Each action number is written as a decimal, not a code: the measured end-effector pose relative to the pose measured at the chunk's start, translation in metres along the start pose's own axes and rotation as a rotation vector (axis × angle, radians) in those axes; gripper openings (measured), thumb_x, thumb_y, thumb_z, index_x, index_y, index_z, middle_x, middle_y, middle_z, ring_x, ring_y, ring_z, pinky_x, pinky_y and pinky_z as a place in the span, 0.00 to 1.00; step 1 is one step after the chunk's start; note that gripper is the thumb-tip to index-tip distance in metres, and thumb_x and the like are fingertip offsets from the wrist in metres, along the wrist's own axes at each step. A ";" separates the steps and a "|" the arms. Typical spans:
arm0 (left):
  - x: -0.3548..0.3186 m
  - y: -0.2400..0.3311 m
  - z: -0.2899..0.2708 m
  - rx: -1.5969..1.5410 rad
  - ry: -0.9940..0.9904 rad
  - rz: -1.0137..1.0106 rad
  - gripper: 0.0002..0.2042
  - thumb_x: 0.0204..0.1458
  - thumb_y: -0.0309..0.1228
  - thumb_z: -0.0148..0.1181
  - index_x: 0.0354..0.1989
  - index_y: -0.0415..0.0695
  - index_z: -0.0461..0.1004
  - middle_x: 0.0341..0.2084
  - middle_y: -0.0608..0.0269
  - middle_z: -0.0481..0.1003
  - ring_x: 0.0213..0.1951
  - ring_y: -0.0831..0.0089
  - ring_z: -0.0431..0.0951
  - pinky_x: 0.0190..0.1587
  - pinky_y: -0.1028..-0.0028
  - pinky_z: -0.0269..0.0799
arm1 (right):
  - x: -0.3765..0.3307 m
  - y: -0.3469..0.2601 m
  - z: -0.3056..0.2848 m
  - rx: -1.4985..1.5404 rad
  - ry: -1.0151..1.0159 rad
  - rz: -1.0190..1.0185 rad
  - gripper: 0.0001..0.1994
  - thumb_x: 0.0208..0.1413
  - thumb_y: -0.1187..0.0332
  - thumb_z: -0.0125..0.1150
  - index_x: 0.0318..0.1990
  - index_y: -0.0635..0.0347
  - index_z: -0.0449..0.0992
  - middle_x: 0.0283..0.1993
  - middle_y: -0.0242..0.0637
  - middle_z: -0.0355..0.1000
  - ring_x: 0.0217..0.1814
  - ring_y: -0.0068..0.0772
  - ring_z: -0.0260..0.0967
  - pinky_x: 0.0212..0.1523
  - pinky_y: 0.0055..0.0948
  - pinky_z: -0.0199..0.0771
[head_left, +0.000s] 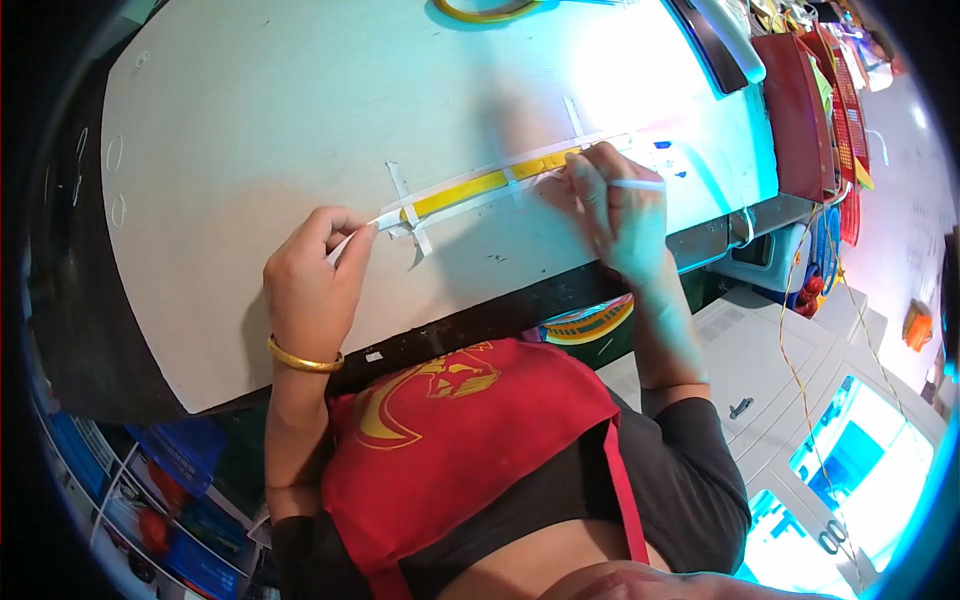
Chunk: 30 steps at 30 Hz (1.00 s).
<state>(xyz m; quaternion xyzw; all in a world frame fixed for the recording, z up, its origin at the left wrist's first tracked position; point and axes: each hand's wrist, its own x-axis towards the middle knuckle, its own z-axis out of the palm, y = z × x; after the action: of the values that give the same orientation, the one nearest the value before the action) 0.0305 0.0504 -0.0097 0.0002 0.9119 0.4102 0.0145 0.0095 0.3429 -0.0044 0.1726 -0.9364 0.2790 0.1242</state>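
A long narrow yellow strip (470, 189) lies slantwise on the pale board, edged by white bands. Short pieces of whitish tape (399, 180) cross it near its left end and middle. My left hand (318, 270) pinches a white tab (388, 219) at the strip's left end between thumb and fingertips. At the right end, my right hand (622, 205) is closed, its fingertips down on or just beside the yellow strip. A slim pale stick (642, 185), pen-like, sticks out between its fingers; its tip is hidden.
The pale board (250, 120) covers a table with a black front edge (470, 318). A yellow ring (488, 14) lies at the far edge. Back right are a dark flat device (712, 50), a white bar (735, 38) and a red rack (795, 115). A pale cabinet (735, 345) stands right.
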 end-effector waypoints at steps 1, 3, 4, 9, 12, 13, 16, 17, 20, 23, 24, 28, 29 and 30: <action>0.001 0.000 0.000 0.005 -0.005 0.008 0.05 0.53 0.25 0.65 0.35 0.38 0.76 0.19 0.67 0.74 0.22 0.86 0.68 0.25 0.81 0.65 | 0.001 -0.001 -0.001 0.143 -0.023 0.024 0.04 0.61 0.71 0.57 0.36 0.62 0.74 0.28 0.40 0.74 0.26 0.42 0.74 0.26 0.34 0.73; 0.002 0.000 0.000 0.009 -0.007 0.015 0.05 0.53 0.25 0.65 0.34 0.38 0.76 0.19 0.67 0.75 0.22 0.86 0.68 0.25 0.81 0.65 | 0.002 -0.003 0.002 0.299 0.025 0.014 0.04 0.61 0.71 0.57 0.37 0.62 0.74 0.29 0.39 0.74 0.26 0.41 0.75 0.26 0.34 0.73; 0.002 0.001 0.000 0.007 -0.009 0.015 0.05 0.53 0.26 0.65 0.34 0.38 0.76 0.19 0.67 0.75 0.22 0.85 0.68 0.25 0.81 0.65 | 0.004 -0.005 0.004 0.299 0.024 0.012 0.04 0.61 0.71 0.57 0.37 0.62 0.74 0.29 0.39 0.74 0.26 0.41 0.75 0.26 0.34 0.73; 0.002 -0.001 -0.001 0.012 -0.001 -0.014 0.06 0.52 0.27 0.66 0.33 0.39 0.77 0.19 0.65 0.75 0.21 0.83 0.70 0.25 0.79 0.66 | 0.008 -0.015 0.008 0.015 -0.060 -0.054 0.10 0.66 0.70 0.51 0.37 0.68 0.74 0.27 0.42 0.74 0.29 0.37 0.78 0.31 0.29 0.75; 0.001 -0.002 -0.001 0.067 0.023 0.055 0.06 0.51 0.28 0.66 0.32 0.40 0.77 0.18 0.63 0.75 0.20 0.79 0.71 0.25 0.77 0.67 | 0.007 -0.018 0.006 0.201 -0.094 0.019 0.07 0.64 0.71 0.53 0.37 0.65 0.74 0.28 0.40 0.73 0.29 0.38 0.77 0.30 0.31 0.75; 0.002 -0.002 0.000 0.054 0.012 0.043 0.06 0.51 0.28 0.66 0.32 0.40 0.76 0.18 0.63 0.75 0.20 0.78 0.72 0.25 0.76 0.68 | 0.008 -0.020 0.006 0.416 -0.127 0.098 0.04 0.62 0.72 0.55 0.38 0.62 0.74 0.29 0.37 0.73 0.28 0.39 0.75 0.29 0.32 0.74; 0.002 0.000 0.000 0.033 -0.001 0.012 0.06 0.50 0.28 0.66 0.32 0.41 0.76 0.18 0.62 0.75 0.20 0.75 0.73 0.25 0.74 0.68 | 0.012 -0.046 0.021 0.481 -0.102 0.067 0.05 0.63 0.73 0.52 0.38 0.62 0.74 0.29 0.38 0.73 0.28 0.40 0.76 0.30 0.33 0.74; 0.002 0.000 0.001 0.037 0.010 0.034 0.06 0.50 0.28 0.67 0.32 0.41 0.76 0.18 0.62 0.75 0.20 0.74 0.73 0.26 0.74 0.68 | 0.018 -0.059 0.027 0.445 -0.107 -0.029 0.04 0.63 0.73 0.54 0.36 0.63 0.73 0.29 0.40 0.74 0.27 0.43 0.75 0.29 0.35 0.74; 0.004 0.003 0.000 0.059 0.018 0.015 0.06 0.50 0.29 0.67 0.32 0.42 0.76 0.18 0.60 0.75 0.21 0.70 0.74 0.27 0.73 0.69 | 0.025 -0.076 0.048 0.381 -0.079 -0.061 0.05 0.59 0.71 0.61 0.34 0.61 0.71 0.24 0.38 0.71 0.25 0.42 0.73 0.25 0.35 0.70; 0.004 0.005 -0.002 0.024 -0.021 -0.028 0.07 0.50 0.30 0.66 0.30 0.44 0.74 0.25 0.58 0.79 0.29 0.59 0.80 0.30 0.64 0.73 | 0.025 -0.077 0.058 0.208 -0.042 -0.126 0.06 0.58 0.71 0.62 0.32 0.60 0.71 0.24 0.37 0.71 0.23 0.39 0.72 0.23 0.34 0.70; 0.003 0.005 -0.001 0.024 -0.015 -0.018 0.06 0.49 0.30 0.66 0.30 0.44 0.74 0.25 0.58 0.79 0.29 0.58 0.80 0.30 0.64 0.73 | 0.025 -0.078 0.059 0.210 -0.046 -0.130 0.06 0.58 0.71 0.62 0.32 0.60 0.71 0.24 0.37 0.71 0.23 0.39 0.72 0.23 0.34 0.70; 0.003 0.002 0.000 0.035 0.008 0.034 0.06 0.50 0.29 0.65 0.29 0.44 0.73 0.25 0.59 0.78 0.29 0.58 0.80 0.30 0.64 0.73 | 0.022 -0.082 0.060 0.156 -0.036 -0.165 0.06 0.56 0.71 0.63 0.32 0.58 0.70 0.24 0.36 0.71 0.23 0.38 0.72 0.22 0.33 0.70; 0.003 0.002 0.001 0.035 0.010 0.032 0.06 0.50 0.29 0.65 0.29 0.44 0.73 0.25 0.59 0.78 0.29 0.58 0.80 0.30 0.64 0.73 | 0.022 -0.083 0.060 0.127 -0.047 -0.191 0.06 0.55 0.72 0.63 0.32 0.58 0.70 0.24 0.36 0.71 0.24 0.38 0.72 0.23 0.33 0.70; 0.002 0.001 0.001 0.032 0.005 0.034 0.06 0.51 0.29 0.64 0.30 0.44 0.73 0.24 0.59 0.78 0.29 0.57 0.79 0.30 0.64 0.73 | 0.022 -0.083 0.060 0.129 -0.047 -0.194 0.06 0.55 0.72 0.63 0.32 0.58 0.70 0.24 0.36 0.71 0.24 0.38 0.72 0.23 0.33 0.70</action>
<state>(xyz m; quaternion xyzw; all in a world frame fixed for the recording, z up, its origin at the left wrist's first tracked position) 0.0283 0.0518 -0.0100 0.0148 0.9182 0.3957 0.0054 0.0143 0.2383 -0.0062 0.2766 -0.8980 0.3214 0.1173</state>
